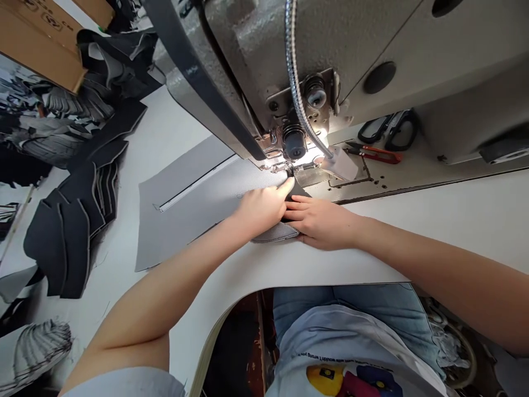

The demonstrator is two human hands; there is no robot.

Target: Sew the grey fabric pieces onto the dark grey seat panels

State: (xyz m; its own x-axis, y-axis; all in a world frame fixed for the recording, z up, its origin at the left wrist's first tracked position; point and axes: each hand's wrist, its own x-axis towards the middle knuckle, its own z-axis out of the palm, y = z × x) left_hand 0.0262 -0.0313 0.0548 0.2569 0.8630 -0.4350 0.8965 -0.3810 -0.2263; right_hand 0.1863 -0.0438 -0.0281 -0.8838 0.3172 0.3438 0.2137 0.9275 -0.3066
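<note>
A large grey fabric panel [185, 207] with a straight slot-like strip lies under the head of a sewing machine [248, 66]. My left hand [264, 207] is closed on the cloth just in front of the lit presser foot [285, 167], one finger stretched towards it. Beside it, my right hand [320, 223] lies with fingers extended over a dark piece of fabric [301, 190] and the folded grey edge. The fingertips of both hands almost meet. Beneath my left hand a curved, stitched-looking grey edge shows. The needle itself is hard to make out.
Black-handled scissors [390, 129] and red thread snips [378, 153] lie on the machine bed at right. Stacked dark fabric pieces [74, 220] cover the left of the white table [363, 264]. A cardboard box [41, 38] stands at upper left. The table's front edge curves inward near my lap.
</note>
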